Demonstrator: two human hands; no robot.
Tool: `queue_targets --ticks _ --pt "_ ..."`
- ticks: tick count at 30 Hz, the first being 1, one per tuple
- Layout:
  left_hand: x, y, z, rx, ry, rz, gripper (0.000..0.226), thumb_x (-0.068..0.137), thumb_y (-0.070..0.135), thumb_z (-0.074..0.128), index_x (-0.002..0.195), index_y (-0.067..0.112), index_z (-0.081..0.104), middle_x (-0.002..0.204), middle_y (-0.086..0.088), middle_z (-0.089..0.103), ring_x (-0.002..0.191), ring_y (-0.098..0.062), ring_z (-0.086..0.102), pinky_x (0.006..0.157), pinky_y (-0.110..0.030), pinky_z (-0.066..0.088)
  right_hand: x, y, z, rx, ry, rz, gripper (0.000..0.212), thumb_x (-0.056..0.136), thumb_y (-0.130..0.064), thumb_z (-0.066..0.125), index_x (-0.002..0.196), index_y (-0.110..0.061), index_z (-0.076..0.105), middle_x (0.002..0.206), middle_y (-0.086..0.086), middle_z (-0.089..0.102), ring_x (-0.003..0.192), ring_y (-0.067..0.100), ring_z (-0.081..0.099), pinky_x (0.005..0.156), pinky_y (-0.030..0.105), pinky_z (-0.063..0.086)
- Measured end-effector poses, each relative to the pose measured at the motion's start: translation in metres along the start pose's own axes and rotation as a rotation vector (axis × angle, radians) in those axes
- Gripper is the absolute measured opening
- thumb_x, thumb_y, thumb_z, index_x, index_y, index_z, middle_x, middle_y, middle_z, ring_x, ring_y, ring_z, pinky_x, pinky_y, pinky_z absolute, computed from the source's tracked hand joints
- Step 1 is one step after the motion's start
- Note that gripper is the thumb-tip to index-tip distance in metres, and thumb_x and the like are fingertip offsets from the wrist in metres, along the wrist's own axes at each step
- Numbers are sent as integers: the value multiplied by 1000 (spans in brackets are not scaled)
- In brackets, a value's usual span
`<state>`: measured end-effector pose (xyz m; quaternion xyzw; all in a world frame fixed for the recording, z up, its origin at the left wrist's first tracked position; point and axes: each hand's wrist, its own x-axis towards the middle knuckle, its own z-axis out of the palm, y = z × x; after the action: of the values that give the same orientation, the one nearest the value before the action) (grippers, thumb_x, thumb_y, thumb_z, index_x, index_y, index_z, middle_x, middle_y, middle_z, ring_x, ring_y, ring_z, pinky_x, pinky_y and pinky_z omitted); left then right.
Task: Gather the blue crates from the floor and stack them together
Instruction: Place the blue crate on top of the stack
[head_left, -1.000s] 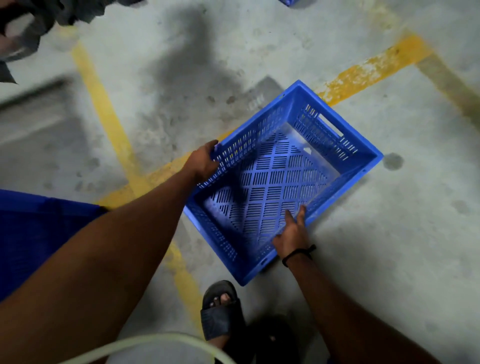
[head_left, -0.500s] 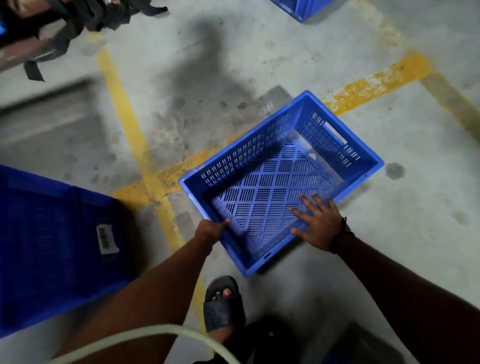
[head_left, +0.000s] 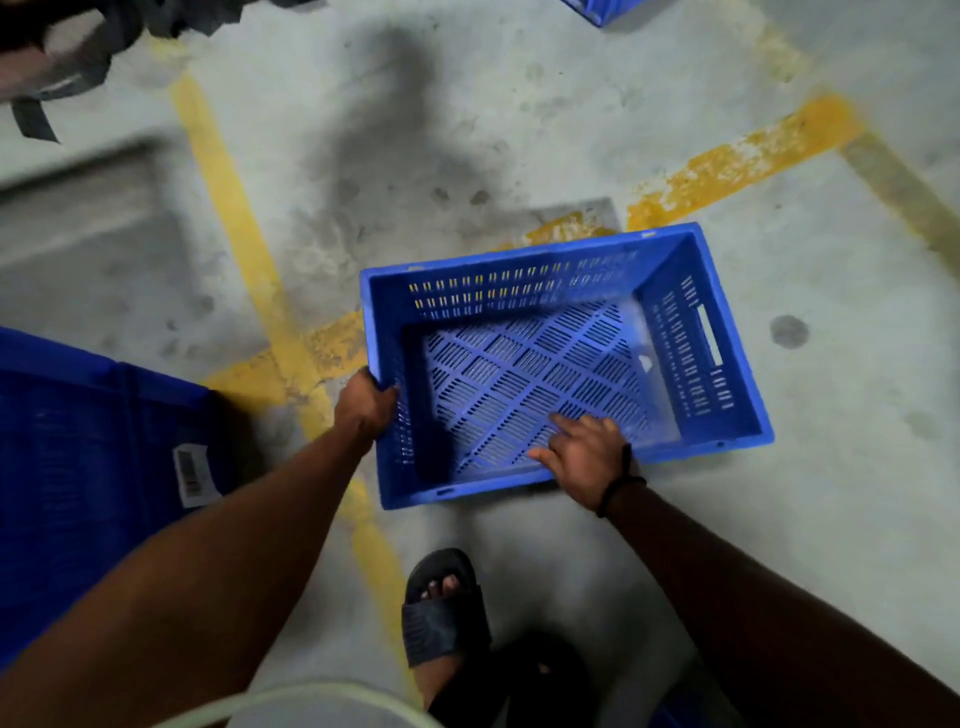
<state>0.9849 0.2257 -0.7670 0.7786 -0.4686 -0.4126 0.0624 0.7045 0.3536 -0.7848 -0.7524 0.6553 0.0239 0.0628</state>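
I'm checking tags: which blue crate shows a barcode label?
The crate at the left edge, untouched, bears a white barcode label. The held crate and the top-edge crate show none.

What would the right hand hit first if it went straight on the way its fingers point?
Likely the slatted floor of the blue crate: the right hand lies over the near rim, fingers aimed inward and left. Beyond that, the left wall; depth is unclear.

One camera only, worn on the person's head, looks forward and steeply down at the grey concrete floor (head_left: 779, 519). It is near the blue slotted plastic crate (head_left: 545, 374), with the wearer's forearms (head_left: 218, 561) entering from the bottom edge.
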Motion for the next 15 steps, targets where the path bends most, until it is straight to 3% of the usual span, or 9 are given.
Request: queue_targets --ticks 3,7,9,11,15 --pt "7 3 -6 -30 -12 -1 31 81 24 65 106 7 58 102 -21 67 87 -37 66 73 -47 56 11 24 3 -18 47 116 48 84 -61 41 77 -23 70 128 -4 61 103 30 59 84 40 39" --pt "4 6 -9 -16 1 43 33 84 20 64 111 4 56 107 -19 65 94 -36 63 80 -43 53 23 84 -14 -68 106 315 40 81 -55 50 106 -28 66 143 1 47 128 41 41 101 59 28" --pt "0 9 -11 -26 18 76 32 84 17 64 112 5 57 102 -15 64 92 -34 63 77 -39 52 30 120 -25 -30 114 460 41 83 -50 50 117 -29 62 151 3 35 133 42 33 103 60 24" --pt "2 11 -12 -84 19 71 31 83 14 65 113 7 59 100 -12 65 89 -32 64 78 -39 54 40 156 -32 7 3 558 40 87 -45 52 125 -34 55 156 -2 21 135 40 28 105 57 25" --pt "10 10 -12 -258 -34 18 32 84 4 59 116 6 59 106 -20 67 87 -33 65 80 -48 56 50 193 -26 222 -172 507 46 83 -24 65 128 -29 54 159 -6 6 119 37 52 97 50 44"
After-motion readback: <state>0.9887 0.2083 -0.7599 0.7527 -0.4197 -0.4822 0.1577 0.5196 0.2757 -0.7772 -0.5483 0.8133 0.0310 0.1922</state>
